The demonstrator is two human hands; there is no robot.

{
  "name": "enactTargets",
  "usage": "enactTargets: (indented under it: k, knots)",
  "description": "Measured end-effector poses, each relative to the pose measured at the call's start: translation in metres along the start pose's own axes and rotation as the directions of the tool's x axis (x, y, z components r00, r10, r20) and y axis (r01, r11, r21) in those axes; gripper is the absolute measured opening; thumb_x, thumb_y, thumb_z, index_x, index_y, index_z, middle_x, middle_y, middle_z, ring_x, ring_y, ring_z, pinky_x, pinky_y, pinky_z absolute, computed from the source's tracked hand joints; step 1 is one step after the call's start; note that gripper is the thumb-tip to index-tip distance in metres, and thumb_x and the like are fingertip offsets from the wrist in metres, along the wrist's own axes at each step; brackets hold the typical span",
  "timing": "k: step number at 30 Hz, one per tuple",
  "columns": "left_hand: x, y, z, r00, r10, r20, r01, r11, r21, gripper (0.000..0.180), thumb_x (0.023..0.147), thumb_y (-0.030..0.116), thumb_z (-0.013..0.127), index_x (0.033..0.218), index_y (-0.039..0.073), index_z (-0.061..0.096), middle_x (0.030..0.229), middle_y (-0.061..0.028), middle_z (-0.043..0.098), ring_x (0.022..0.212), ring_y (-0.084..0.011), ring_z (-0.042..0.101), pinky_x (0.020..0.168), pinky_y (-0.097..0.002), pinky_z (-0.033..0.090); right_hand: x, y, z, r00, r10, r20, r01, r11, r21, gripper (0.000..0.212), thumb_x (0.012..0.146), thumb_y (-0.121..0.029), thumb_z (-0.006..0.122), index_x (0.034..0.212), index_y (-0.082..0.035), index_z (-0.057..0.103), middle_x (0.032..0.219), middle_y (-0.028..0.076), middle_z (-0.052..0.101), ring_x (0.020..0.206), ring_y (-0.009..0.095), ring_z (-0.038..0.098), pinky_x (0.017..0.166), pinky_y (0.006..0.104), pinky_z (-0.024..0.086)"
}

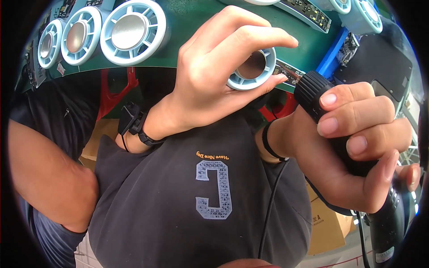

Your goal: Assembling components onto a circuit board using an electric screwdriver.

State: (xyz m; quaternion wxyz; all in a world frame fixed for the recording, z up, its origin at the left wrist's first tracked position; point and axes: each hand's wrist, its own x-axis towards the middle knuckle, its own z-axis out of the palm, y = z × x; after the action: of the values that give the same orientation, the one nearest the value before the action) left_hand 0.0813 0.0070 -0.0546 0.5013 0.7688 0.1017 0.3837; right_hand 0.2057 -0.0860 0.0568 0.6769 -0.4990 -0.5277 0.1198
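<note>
My left hand [219,62] is closed around a small light-blue round fan housing [252,69] with a copper-coloured centre, held at the near edge of the green worktable [187,27]. My right hand [353,143] grips a black electric screwdriver [313,91], whose knurled front end points toward the housing and a narrow circuit board strip [288,71] beside it. The tip of the tool is hidden behind the housing and my fingers.
Three larger light-blue fan housings [129,31] lie in a row at the table's far left. More circuit boards [308,11] and housings [366,15] sit at the upper right. A black pad [380,67] lies right. Cardboard boxes [326,223] stand below.
</note>
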Motion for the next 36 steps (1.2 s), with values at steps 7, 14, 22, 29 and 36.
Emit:
enactTargets:
  k: [7,14,22,29,36]
  knots:
    - [-0.012,-0.01,-0.007,0.999,-0.025,-0.024,0.024,1.0,-0.014,0.054,0.068,-0.003,0.087,0.118,0.001,0.07,0.107,-0.0133,0.067,0.093,-0.0243,0.067,0.077,-0.0325,0.055,-0.005,0.02,0.011,0.987,-0.022,0.157,0.011,0.997,0.07,0.023,0.096,-0.016,0.044,0.117,-0.015,0.053,0.075,0.006,0.046,0.044,0.017,0.042,0.045,0.0367,0.046]
    - [-0.006,-0.001,-0.009,0.997,-0.075,-0.021,0.073,0.995,-0.065,0.05,0.07,-0.003,0.086,0.117,0.001,0.07,0.107,-0.0137,0.067,0.094,-0.0262,0.067,0.079,-0.034,0.055,-0.027,0.019,0.023,0.998,0.049,-0.031,-0.047,0.997,0.061,0.035,0.093,-0.007,0.048,0.126,-0.017,0.046,0.076,0.008,0.049,0.046,0.02,0.046,0.048,0.0386,0.05]
    - [-0.006,0.007,-0.01,0.996,-0.094,-0.009,0.094,0.989,0.118,0.055,0.067,-0.001,0.092,0.117,0.004,0.07,0.108,-0.0125,0.066,0.097,-0.026,0.066,0.081,-0.0355,0.055,-0.055,0.024,0.018,0.917,-0.042,-0.396,0.109,0.983,0.148,0.05,0.091,-0.003,0.055,0.137,-0.017,0.041,0.076,0.009,0.053,0.047,0.025,0.052,0.048,0.0396,0.052]
    - [-0.008,0.007,0.003,0.999,-0.015,0.039,0.006,0.975,0.224,0.053,0.067,0.001,0.094,0.114,0.004,0.068,0.113,-0.0132,0.065,0.1,-0.0271,0.065,0.086,-0.0363,0.053,-0.058,-0.042,-0.12,0.605,-0.472,-0.642,0.248,0.877,-0.411,0.023,0.095,-0.023,0.045,0.079,-0.008,0.05,0.067,0.002,0.046,0.047,0.015,0.043,0.049,0.0338,0.042]
    - [-0.012,0.001,0.01,0.999,-0.012,0.053,-0.002,0.966,0.258,0.052,0.068,0.0,0.094,0.113,0.003,0.067,0.114,-0.0134,0.065,0.104,-0.0275,0.064,0.09,-0.037,0.052,-0.046,-0.013,-0.161,0.705,-0.21,-0.677,-0.065,0.932,-0.356,0.025,0.092,-0.023,0.047,0.069,-0.011,0.043,0.061,0.005,0.041,0.047,0.018,0.041,0.052,0.034,0.041]
